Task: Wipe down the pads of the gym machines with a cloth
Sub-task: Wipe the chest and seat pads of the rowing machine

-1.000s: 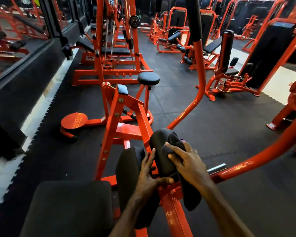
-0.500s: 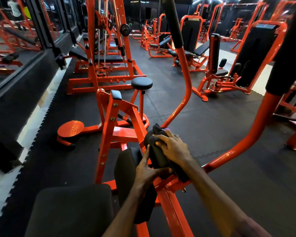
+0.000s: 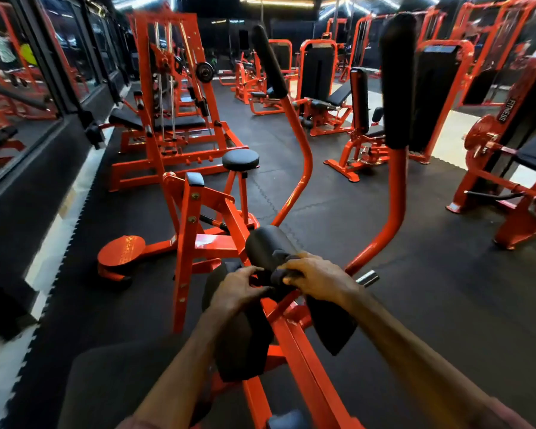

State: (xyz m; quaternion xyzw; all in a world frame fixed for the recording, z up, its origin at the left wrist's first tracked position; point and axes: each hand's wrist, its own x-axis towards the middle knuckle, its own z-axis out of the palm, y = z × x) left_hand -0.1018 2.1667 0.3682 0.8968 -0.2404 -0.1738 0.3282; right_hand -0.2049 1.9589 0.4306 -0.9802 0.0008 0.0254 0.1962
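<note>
An orange machine stands right before me with two black pads side by side on its central beam. My right hand [image 3: 314,278] grips a dark cloth [image 3: 279,274] and presses it on the inner side of the right pad [image 3: 263,244]. My left hand [image 3: 237,287] is curled on the top inner edge of the left pad [image 3: 239,345], its fingers close to the cloth. The machine's black seat [image 3: 118,385] lies at the lower left. Two orange lever arms with black foam grips [image 3: 395,82] rise ahead of the pads.
An orange frame upright [image 3: 188,243] stands just left of the pads, with a round black stool pad [image 3: 240,159] behind it. More orange machines fill the black rubber floor [image 3: 415,243] beyond. A mirrored wall [image 3: 28,97] runs along the left.
My right hand has slid the cloth down from the top of the right pad toward its inner side. My view has tilted up, showing more of the lever arms.
</note>
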